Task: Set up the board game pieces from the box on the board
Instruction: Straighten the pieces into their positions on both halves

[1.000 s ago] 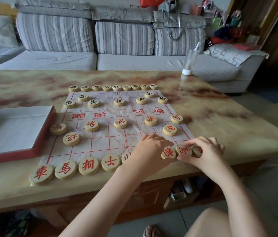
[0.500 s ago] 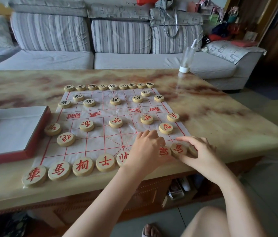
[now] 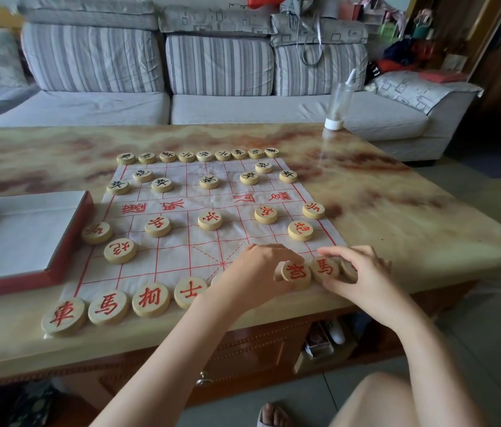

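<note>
- Board point(image 3: 181, 257): paper sheet with a red grid, flat on the marbled table point(image 3: 397, 211), directly at 12 o'clock from the person.
- Box point(image 3: 12, 235): red-walled tray at the board's 9 o'clock, touching its edge; no pieces visible inside.
- Black pieces point(image 3: 196, 155): full back rank along the far edge, with cannons and soldiers in front of it.
- Red soldiers point(image 3: 210, 220) and red cannons point(image 3: 119, 250): set out on the near half.
- Near rank, left part point(image 3: 108, 307): chariot, horse, elephant and adviser, side by side, faces up.
- Left hand point(image 3: 252, 275): knuckles up, fingers curled down round the red elephant piece point(image 3: 296, 274); it covers the middle of the rank, so what lies beneath it cannot be told.
- Right hand point(image 3: 363, 272): curled, forefinger at the far rim and thumb at the near rim of the red horse piece point(image 3: 324, 269); a further disc point(image 3: 347, 269) shows only partly under the palm.
- Key relation: the unfinished stretch lies at the board's 5 o'clock corner, right under both hands. The rank's long axis runs 8 to 2 o'clock in this view. The right hand is nearer the corner point, the left nearer the centre.
- Judgement: the set-up looks nearly finished; the next move probably calls for spacing these discs outward along that axis.
- Bottle point(image 3: 340, 100): at 1 o'clock, on the table's far edge, well apart.
</note>
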`<state>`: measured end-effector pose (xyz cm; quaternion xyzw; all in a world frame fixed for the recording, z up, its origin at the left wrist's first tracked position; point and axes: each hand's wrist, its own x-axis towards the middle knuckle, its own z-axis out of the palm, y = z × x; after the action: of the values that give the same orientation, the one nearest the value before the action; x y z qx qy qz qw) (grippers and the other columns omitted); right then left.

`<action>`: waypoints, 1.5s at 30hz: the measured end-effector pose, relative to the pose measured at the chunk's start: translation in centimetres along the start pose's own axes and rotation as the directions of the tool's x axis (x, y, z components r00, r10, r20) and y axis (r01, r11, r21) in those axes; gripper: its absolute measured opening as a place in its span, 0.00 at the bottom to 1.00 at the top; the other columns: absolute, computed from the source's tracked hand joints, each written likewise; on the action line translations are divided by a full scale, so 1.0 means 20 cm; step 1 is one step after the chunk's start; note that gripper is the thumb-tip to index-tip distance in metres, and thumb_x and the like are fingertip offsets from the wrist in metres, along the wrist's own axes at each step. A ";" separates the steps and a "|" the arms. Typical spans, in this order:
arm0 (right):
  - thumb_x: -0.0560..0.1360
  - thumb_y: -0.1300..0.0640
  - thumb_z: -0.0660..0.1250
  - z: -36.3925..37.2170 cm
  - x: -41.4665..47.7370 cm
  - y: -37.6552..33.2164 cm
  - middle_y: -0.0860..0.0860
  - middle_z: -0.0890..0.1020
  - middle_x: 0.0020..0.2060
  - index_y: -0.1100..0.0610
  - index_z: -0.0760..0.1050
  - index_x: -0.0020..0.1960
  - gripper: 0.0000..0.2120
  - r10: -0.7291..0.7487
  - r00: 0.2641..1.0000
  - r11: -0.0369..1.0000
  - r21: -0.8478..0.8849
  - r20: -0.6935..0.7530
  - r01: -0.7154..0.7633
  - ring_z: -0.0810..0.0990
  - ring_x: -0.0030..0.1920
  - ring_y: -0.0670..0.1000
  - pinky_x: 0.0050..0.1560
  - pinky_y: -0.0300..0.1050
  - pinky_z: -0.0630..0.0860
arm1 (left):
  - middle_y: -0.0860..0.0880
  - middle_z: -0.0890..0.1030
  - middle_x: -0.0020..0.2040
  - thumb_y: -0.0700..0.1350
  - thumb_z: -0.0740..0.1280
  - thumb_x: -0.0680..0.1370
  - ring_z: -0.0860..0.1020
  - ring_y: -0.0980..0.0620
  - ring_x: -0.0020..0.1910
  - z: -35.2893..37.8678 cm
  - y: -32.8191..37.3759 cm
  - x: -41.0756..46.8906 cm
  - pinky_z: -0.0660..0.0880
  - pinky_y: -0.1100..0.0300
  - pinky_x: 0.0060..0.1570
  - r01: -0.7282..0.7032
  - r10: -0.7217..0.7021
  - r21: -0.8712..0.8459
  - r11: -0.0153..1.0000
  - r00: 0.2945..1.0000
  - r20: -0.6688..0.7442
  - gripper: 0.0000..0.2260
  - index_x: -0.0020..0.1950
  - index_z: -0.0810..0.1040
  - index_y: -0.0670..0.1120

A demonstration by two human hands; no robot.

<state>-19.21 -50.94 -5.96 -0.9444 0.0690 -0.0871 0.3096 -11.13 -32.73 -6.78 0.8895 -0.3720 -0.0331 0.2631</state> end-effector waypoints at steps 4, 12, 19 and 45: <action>0.72 0.55 0.69 0.01 0.00 0.00 0.39 0.65 0.51 0.37 0.70 0.58 0.20 -0.046 0.999 0.999 0.006 0.030 0.045 0.57 0.52 0.26 0.58 0.38 0.54 | 0.52 0.76 0.57 0.57 0.69 0.70 0.71 0.52 0.58 0.01 0.02 0.00 0.68 0.59 0.61 0.009 -0.004 0.088 0.996 0.998 -0.056 0.23 0.63 0.74 0.52; 0.68 0.47 0.73 0.02 0.02 0.00 0.43 0.65 0.53 0.35 0.69 0.58 0.22 0.003 0.999 1.000 -0.008 0.032 -0.002 0.55 0.49 0.41 0.57 0.39 0.56 | 0.53 0.74 0.63 0.61 0.67 0.70 0.68 0.53 0.62 0.05 0.03 -0.02 0.62 0.59 0.63 0.005 0.013 0.137 0.991 0.991 -0.131 0.26 0.65 0.72 0.52; 0.70 0.50 0.71 0.03 0.03 0.01 0.45 0.67 0.56 0.37 0.71 0.60 0.20 0.013 0.999 1.000 -0.025 0.039 -0.012 0.59 0.53 0.46 0.56 0.39 0.57 | 0.52 0.78 0.57 0.58 0.66 0.72 0.71 0.51 0.57 0.06 0.04 -0.02 0.63 0.59 0.60 0.004 0.017 0.119 0.993 0.983 -0.181 0.20 0.62 0.76 0.52; 0.69 0.48 0.72 0.00 0.03 0.05 0.29 0.69 0.52 0.34 0.70 0.55 0.19 -0.085 0.996 0.994 0.061 -0.011 0.086 0.64 0.60 0.40 0.65 0.45 0.59 | 0.54 0.76 0.58 0.66 0.64 0.69 0.69 0.53 0.60 0.09 0.03 -0.04 0.62 0.60 0.61 0.065 -0.021 0.171 0.983 0.969 -0.248 0.26 0.62 0.74 0.53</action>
<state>-18.75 -51.96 -6.48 -0.9361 0.0273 -0.1065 0.3342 -12.56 -33.40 -8.14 0.9146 -0.3187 0.1046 0.2258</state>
